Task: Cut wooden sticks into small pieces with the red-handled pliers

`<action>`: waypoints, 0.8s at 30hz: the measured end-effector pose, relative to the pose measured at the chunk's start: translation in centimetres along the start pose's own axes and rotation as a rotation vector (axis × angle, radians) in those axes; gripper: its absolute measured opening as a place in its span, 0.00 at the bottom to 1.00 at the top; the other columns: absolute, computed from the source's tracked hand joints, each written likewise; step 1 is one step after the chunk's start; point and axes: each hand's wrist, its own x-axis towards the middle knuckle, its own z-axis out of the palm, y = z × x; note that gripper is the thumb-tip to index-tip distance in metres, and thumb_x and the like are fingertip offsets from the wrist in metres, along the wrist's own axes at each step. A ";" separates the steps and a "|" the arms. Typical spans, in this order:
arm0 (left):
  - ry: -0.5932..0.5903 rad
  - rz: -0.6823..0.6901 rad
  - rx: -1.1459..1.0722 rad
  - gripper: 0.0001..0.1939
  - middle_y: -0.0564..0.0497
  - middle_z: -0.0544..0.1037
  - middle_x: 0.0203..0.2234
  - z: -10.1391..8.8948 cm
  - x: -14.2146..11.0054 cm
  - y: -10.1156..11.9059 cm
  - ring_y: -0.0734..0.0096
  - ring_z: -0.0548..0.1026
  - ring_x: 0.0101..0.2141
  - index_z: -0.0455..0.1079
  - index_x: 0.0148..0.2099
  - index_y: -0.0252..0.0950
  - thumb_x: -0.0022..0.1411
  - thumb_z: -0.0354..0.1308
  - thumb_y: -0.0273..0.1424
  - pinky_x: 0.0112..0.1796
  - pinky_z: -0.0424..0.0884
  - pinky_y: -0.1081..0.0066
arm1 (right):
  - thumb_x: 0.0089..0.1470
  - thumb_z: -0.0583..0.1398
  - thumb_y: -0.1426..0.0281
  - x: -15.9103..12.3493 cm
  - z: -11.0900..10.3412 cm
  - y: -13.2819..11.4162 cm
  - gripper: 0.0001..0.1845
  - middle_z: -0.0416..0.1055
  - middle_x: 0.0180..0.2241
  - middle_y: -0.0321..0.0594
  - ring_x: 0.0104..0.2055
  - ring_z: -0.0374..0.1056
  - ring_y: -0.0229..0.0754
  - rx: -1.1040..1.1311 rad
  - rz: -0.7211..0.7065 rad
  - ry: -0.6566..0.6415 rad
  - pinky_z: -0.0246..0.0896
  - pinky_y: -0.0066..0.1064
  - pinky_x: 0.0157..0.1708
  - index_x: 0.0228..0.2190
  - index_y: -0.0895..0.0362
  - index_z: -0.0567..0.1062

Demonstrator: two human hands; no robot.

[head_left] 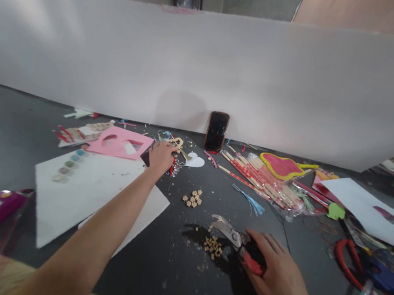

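My right hand (275, 271) is wrapped around the red handles of a pair of pruning shears (232, 234). Their metal jaws point left, above a small heap of tiny wooden pieces (213, 247) on the dark table. A cluster of flower-shaped wooden pieces (192, 198) lies just beyond. My left hand (162, 155) is stretched far forward, its fingers curled down among small craft bits. Beside its fingertips are a ring of pale wooden beads (177, 142) and a white paper heart (195, 161). What those fingers grip, if anything, is hidden.
A phone (216, 131) leans against the white board (277, 81) at the back. White sheets (71, 200) and a pink cut-out card (120, 142) lie left. Red-wrapped chopsticks (254, 172), a blue tassel (251, 202) and red-handled scissors (342, 261) lie right. A purple tool (0, 213) sits far left.
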 end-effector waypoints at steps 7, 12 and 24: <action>0.089 -0.013 -0.131 0.19 0.46 0.71 0.44 -2.6 -0.4 0.2 0.54 0.67 0.45 0.74 0.42 0.41 0.52 0.48 0.21 0.45 0.62 0.59 | 0.46 0.56 0.69 0.0 0.0 0.1 0.22 0.70 0.41 0.44 0.42 0.67 0.46 -0.011 -0.024 0.029 0.63 0.38 0.41 0.46 0.54 0.66; 0.166 0.008 -0.301 0.19 0.48 0.74 0.42 -5.3 -1.8 0.8 0.63 0.69 0.44 0.73 0.42 0.39 0.55 0.46 0.22 0.46 0.63 0.67 | 0.47 0.56 0.66 0.0 -0.4 -0.1 0.21 0.71 0.40 0.44 0.41 0.67 0.46 -0.042 -0.045 0.052 0.63 0.38 0.40 0.45 0.55 0.67; 0.041 0.052 -0.554 0.18 0.47 0.77 0.40 -4.8 -10.6 2.9 0.69 0.75 0.34 0.69 0.46 0.33 0.59 0.44 0.31 0.34 0.69 0.73 | 0.49 0.55 0.64 -0.2 -0.6 -0.4 0.19 0.72 0.39 0.44 0.41 0.67 0.46 -0.008 -0.015 0.076 0.62 0.37 0.40 0.43 0.56 0.69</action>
